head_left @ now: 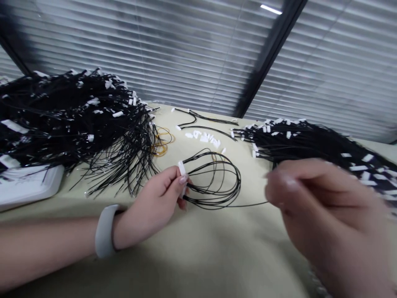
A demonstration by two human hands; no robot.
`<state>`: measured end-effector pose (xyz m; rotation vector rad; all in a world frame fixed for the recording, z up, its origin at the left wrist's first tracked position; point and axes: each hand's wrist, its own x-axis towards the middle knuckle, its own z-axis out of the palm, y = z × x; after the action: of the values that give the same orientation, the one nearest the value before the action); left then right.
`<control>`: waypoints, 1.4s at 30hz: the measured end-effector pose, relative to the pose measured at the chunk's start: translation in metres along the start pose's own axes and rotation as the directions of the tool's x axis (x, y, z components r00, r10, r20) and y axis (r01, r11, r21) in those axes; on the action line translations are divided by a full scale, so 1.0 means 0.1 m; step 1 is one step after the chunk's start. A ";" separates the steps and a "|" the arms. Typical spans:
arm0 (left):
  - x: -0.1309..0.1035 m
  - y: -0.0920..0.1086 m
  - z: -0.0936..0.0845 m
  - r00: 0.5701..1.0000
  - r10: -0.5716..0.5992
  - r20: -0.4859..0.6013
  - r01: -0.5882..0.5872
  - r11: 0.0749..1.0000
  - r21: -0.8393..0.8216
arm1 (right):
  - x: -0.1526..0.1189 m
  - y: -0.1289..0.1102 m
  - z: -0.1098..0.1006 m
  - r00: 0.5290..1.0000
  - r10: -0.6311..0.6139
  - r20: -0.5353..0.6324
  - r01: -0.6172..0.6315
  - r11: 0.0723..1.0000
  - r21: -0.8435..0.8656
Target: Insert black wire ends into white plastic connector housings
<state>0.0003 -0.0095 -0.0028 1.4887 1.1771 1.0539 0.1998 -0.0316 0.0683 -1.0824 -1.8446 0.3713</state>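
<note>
My left hand pinches a white connector near the middle of the view. Black wires run from the connector and curve round in a loop to its right. From that loop a single black wire stretches right to my right hand. The fingertips of my right hand are pressed together on the wire's end; they are large, close to the camera and slightly blurred. Small white connectors lie on the table beyond the loop.
A big heap of black wires with white connectors covers the left side, beside a white tray. Another wire pile lies at right. Yellow loops and a few loose harnesses rest on the table. Blinds hang behind.
</note>
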 end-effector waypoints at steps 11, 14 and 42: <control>-0.06 0.06 -0.05 0.973 0.223 0.066 -0.227 0.972 0.063 | -0.10 0.12 0.44 0.971 -0.102 0.218 0.146 0.969 -0.197; -0.06 0.04 -0.06 0.970 0.227 0.088 -0.232 0.971 0.053 | -0.10 0.12 0.47 0.973 -0.121 0.198 0.163 0.964 -0.210; -0.10 0.06 -0.04 0.973 0.180 0.144 -0.191 0.979 0.067 | -0.03 0.09 0.46 0.950 0.000 0.312 0.043 0.991 -0.129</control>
<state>-0.0046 -0.0189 0.0031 1.7333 1.0086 1.0198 0.1667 -0.0203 0.0371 -1.1441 -2.1859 0.4289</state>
